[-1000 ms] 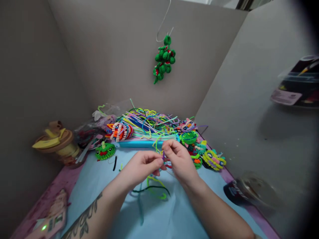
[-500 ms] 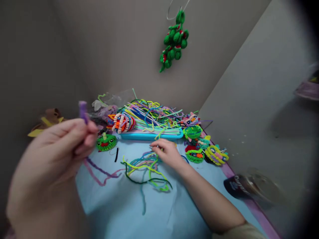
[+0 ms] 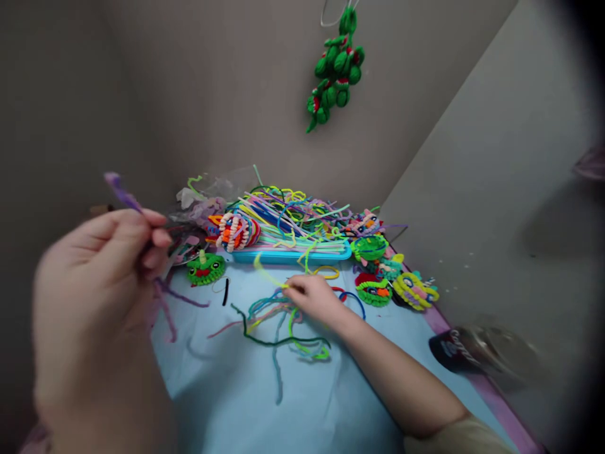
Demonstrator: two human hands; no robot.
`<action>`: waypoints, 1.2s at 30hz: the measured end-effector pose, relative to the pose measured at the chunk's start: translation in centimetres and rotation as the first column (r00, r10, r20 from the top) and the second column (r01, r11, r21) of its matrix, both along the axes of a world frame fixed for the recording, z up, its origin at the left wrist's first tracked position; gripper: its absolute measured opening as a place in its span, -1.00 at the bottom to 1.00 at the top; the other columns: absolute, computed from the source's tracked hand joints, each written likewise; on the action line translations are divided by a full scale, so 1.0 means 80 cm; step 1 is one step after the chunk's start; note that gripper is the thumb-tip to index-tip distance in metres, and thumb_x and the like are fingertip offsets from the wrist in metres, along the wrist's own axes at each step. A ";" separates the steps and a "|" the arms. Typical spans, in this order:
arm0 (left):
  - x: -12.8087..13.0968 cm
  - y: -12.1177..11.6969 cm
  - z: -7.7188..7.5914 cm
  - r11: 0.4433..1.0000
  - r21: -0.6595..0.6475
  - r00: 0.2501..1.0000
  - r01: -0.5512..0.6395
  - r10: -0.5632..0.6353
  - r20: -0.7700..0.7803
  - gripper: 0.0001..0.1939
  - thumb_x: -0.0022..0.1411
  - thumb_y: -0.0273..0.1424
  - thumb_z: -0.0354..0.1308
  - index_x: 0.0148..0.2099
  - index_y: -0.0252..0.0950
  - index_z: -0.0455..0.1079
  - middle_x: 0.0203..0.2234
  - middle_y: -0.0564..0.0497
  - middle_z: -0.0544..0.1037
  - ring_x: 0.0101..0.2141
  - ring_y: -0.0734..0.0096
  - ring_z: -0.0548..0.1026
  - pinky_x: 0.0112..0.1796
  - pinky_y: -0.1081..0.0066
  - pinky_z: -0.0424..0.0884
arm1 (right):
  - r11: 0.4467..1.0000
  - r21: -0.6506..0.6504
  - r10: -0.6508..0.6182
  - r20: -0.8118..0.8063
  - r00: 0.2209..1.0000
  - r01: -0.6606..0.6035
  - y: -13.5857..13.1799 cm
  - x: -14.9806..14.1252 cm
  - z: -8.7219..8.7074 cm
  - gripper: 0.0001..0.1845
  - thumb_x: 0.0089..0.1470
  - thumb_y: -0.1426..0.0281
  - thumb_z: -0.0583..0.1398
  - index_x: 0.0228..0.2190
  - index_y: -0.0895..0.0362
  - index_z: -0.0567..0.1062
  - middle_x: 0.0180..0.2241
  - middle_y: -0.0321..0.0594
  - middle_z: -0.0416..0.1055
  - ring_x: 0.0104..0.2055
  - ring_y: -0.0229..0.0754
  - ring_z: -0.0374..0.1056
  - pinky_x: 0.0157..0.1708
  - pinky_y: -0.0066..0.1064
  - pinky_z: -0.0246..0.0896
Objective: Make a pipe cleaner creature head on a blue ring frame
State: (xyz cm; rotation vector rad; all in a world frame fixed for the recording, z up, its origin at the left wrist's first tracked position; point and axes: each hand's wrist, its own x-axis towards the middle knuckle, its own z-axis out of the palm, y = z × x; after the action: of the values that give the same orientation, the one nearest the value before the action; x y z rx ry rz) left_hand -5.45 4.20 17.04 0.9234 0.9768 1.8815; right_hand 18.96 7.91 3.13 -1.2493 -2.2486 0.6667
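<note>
Raised at the left, close to the camera, my left hand point(image 3: 108, 277) is closed around purple pipe cleaners point(image 3: 123, 192). One bent end sticks up above the fingers, and purple and pink ends dangle below. Over the table my right hand point(image 3: 314, 296) pinches a yellow pipe cleaner point(image 3: 267, 272), whose free end rises to the left. Beneath and beside that hand lies a loose tangle of blue, pink and green pipe cleaners, with a dark green pipe cleaner point(image 3: 271, 343) across the front. A blue pipe cleaner point(image 3: 278, 378) reaches toward me.
Behind the hands, a blue tray point(image 3: 283, 257) is heaped with straight and curly pipe cleaners. A green fuzzy figure point(image 3: 206, 269) sits left; a yellow fuzzy figure point(image 3: 416, 291) and others sit right. A coffee cup point(image 3: 454, 350) stands at the right edge. Green ornaments point(image 3: 338, 69) hang above.
My right hand has lifted a yellow pipe cleaner from the tangle. My left hand has shifted slightly left and turned, so the purple end now leans left. The view has moved a little.
</note>
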 end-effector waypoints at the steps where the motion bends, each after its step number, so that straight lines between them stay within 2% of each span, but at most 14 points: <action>1: 0.012 0.003 -0.001 0.999 0.032 0.995 0.007 -0.004 -0.098 -0.83 0.15 -0.59 0.02 -0.44 -0.42 0.40 -0.69 0.06 0.35 -0.70 0.67 0.20 -0.70 0.68 0.13 | 0.997 -0.020 -0.074 -0.044 0.996 0.073 0.004 0.006 0.006 -0.80 0.04 0.39 0.10 -0.53 0.13 0.49 -0.58 -0.32 0.40 -0.51 -0.28 0.25 -0.50 -0.49 0.01; 3: 0.035 0.013 -0.009 0.995 -0.027 0.989 0.099 -0.102 -0.106 -0.82 0.16 -0.58 0.01 -0.44 -0.41 0.39 -0.69 0.05 0.34 -0.72 0.65 0.18 -0.74 0.66 0.08 | 0.981 -0.047 -0.194 -0.127 0.973 0.189 0.008 0.017 0.021 -0.75 0.05 0.37 0.10 -0.57 0.14 0.48 -0.63 -0.34 0.35 -0.55 -0.29 0.22 -0.54 -0.49 -0.03; 6: 0.067 0.030 -0.034 0.938 -0.166 0.952 0.303 -0.304 0.019 -0.87 0.15 -0.49 0.07 -0.43 -0.39 0.38 -0.67 0.06 0.34 -0.73 0.67 0.16 -0.74 0.65 0.05 | 0.957 -0.031 -0.286 -0.299 0.911 0.290 0.000 0.023 0.043 -0.73 0.07 0.34 0.08 -0.56 0.15 0.48 -0.63 -0.33 0.33 -0.56 -0.29 0.21 -0.56 -0.49 -0.01; 9: 0.100 0.041 -0.063 0.898 -0.209 0.922 0.388 -0.373 0.107 -0.86 0.06 -0.38 0.19 -0.38 -0.39 0.37 -0.66 0.10 0.31 -0.72 0.69 0.14 -0.75 0.67 0.01 | 0.931 0.153 -0.241 -0.427 0.872 0.332 -0.016 0.019 0.056 -0.78 0.08 0.35 0.10 -0.51 0.14 0.49 -0.58 -0.29 0.39 -0.52 -0.28 0.26 -0.50 -0.48 0.07; 13: 0.131 0.042 -0.087 0.863 -0.239 0.895 0.445 -0.420 0.149 -0.75 0.01 -0.28 0.23 -0.35 -0.38 0.35 -0.57 0.06 0.37 -0.64 0.66 0.22 -0.70 0.67 0.08 | 0.876 0.400 -0.127 -0.351 0.928 0.271 -0.027 0.014 0.056 -0.81 0.10 0.42 0.08 -0.40 0.13 0.50 -0.53 -0.25 0.43 -0.49 -0.27 0.30 -0.44 -0.46 0.11; 17: 0.137 0.039 -0.092 0.834 -0.263 0.874 0.485 -0.454 0.175 -0.73 0.01 -0.26 0.22 -0.34 -0.39 0.35 -0.47 0.00 0.43 -0.66 0.72 0.14 -0.73 0.69 -0.04 | 0.861 0.476 -0.099 -0.183 0.978 0.176 -0.023 0.012 0.045 -0.77 0.14 0.43 0.04 -0.38 0.14 0.49 -0.50 -0.22 0.45 -0.45 -0.27 0.32 -0.40 -0.46 0.10; 20: 0.132 0.042 -0.091 0.828 -0.276 0.872 0.488 -0.452 0.186 -0.69 0.01 -0.26 0.22 -0.27 -0.41 0.37 -0.48 0.01 0.41 -0.66 0.74 0.10 -0.72 0.68 -0.06 | 0.898 0.428 -0.078 -0.061 0.995 0.097 -0.022 0.010 0.041 -0.75 0.14 0.43 0.03 -0.46 0.14 0.48 -0.52 -0.23 0.43 -0.45 -0.27 0.31 -0.41 -0.46 0.08; 22: 0.129 0.043 -0.089 0.822 -0.273 0.866 0.499 -0.464 0.186 -0.69 -0.01 -0.26 0.24 -0.30 -0.41 0.37 -0.53 0.06 0.36 -0.66 0.73 0.08 -0.71 0.67 -0.06 | 0.940 0.340 -0.025 -0.054 0.998 0.042 -0.023 0.009 0.044 -0.75 0.12 0.43 0.06 -0.51 0.13 0.47 -0.54 -0.25 0.42 -0.46 -0.27 0.30 -0.42 -0.46 0.08; 25: 0.128 0.041 -0.087 0.807 -0.279 0.852 0.521 -0.508 0.125 -0.72 0.00 -0.25 0.24 -0.41 -0.39 0.33 -0.61 0.13 0.27 -0.67 0.73 0.04 -0.70 0.65 -0.08 | 0.986 0.153 -0.017 -0.289 0.957 0.064 -0.023 0.010 0.055 -0.86 0.06 0.37 0.14 -0.43 0.12 0.50 -0.49 -0.25 0.43 -0.45 -0.28 0.31 -0.44 -0.48 0.13; 28: 0.133 0.034 -0.088 0.742 -0.333 0.790 0.582 -0.612 0.017 -0.71 0.07 -0.23 0.17 -0.47 -0.37 0.30 -0.66 0.16 0.21 -0.68 0.71 0.00 -0.68 0.62 -0.10 | 0.985 -0.021 -0.149 -0.610 0.778 0.172 -0.021 0.015 0.065 -0.76 -0.01 0.33 0.20 -0.24 0.12 0.46 -0.43 -0.25 0.43 -0.44 -0.28 0.31 -0.45 -0.48 0.20; 30: 0.139 0.028 -0.090 0.690 -0.361 0.729 0.628 -0.683 -0.037 -0.69 0.11 -0.21 0.12 -0.49 -0.37 0.28 -0.70 0.17 0.16 -0.68 0.69 -0.02 -0.67 0.59 -0.11 | 0.978 -0.092 -0.198 -0.707 0.678 0.189 -0.018 0.020 0.067 -0.76 -0.04 0.35 0.21 -0.26 0.12 0.46 -0.43 -0.27 0.41 -0.44 -0.28 0.31 -0.45 -0.47 0.21; 31: 0.141 0.026 -0.090 0.667 -0.370 0.702 0.646 -0.710 -0.053 -0.68 0.12 -0.20 0.11 -0.49 -0.36 0.28 -0.72 0.18 0.13 -0.68 0.68 -0.03 -0.66 0.58 -0.12 | 0.976 -0.113 -0.207 -0.726 0.656 0.183 -0.017 0.022 0.068 -0.81 -0.05 0.36 0.22 -0.31 0.12 0.47 -0.45 -0.28 0.40 -0.45 -0.29 0.30 -0.45 -0.48 0.21; 34: 0.146 0.022 -0.090 0.633 -0.404 0.655 0.660 -0.748 -0.102 -0.66 0.13 -0.16 0.06 -0.49 -0.35 0.29 -0.74 0.20 0.07 -0.68 0.64 -0.06 -0.65 0.53 -0.15 | 0.978 -0.129 -0.204 -0.731 0.651 0.162 -0.014 0.027 0.069 -0.94 -0.06 0.40 0.21 -0.47 0.15 0.44 -0.51 -0.31 0.35 -0.48 -0.31 0.26 -0.48 -0.50 0.18; 36: 0.146 0.021 -0.087 0.644 -0.432 0.635 0.631 -0.749 -0.188 -0.64 0.14 -0.15 0.04 -0.47 -0.36 0.33 -0.74 0.20 0.05 -0.67 0.62 -0.06 -0.63 0.52 -0.15 | 0.985 -0.075 -0.164 -0.693 0.702 0.156 -0.015 0.030 0.072 -0.93 -0.03 0.43 0.18 -0.51 0.15 0.42 -0.52 -0.31 0.34 -0.48 -0.31 0.25 -0.49 -0.50 0.16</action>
State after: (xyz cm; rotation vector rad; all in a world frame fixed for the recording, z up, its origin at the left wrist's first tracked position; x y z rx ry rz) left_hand 6.20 5.88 10.08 1.2339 0.9051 0.8594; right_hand 21.32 6.72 8.89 -0.9521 -1.4849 0.9002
